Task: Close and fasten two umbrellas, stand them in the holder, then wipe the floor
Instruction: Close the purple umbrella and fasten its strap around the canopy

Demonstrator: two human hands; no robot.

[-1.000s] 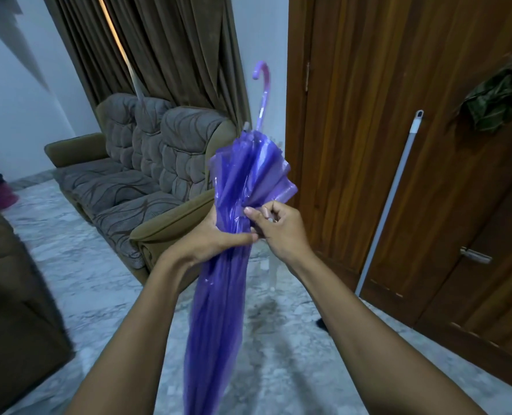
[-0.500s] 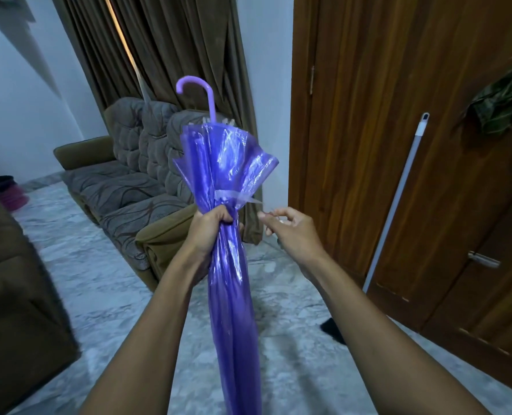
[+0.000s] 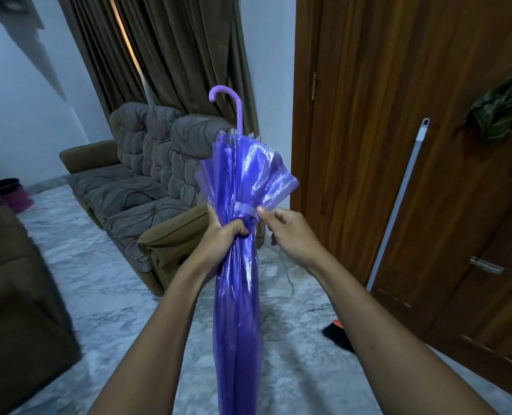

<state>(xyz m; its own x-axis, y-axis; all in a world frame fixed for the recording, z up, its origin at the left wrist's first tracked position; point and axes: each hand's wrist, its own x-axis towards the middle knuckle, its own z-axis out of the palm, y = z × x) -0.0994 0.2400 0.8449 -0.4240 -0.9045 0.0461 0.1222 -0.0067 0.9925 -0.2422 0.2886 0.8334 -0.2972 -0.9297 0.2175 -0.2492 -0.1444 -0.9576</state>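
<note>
Fastening purple umbrella | left grip clenched round its gathered canopy, handle up above it, tip end below and out of view, likely to keep folds bunched | right grip just beside, thumb and forefinger pinching the strap end above the left grip, apparently to wrap it | both forearms extended forward

Bare left forearm, bare right forearm

A home's living room: a padded three-seat sofa stands at 11 o'clock before long brown curtains at 12. A second upholstered seat sits at 8, wooden doors fill 2 o'clock, and a marble floor spreads underfoot.
</note>
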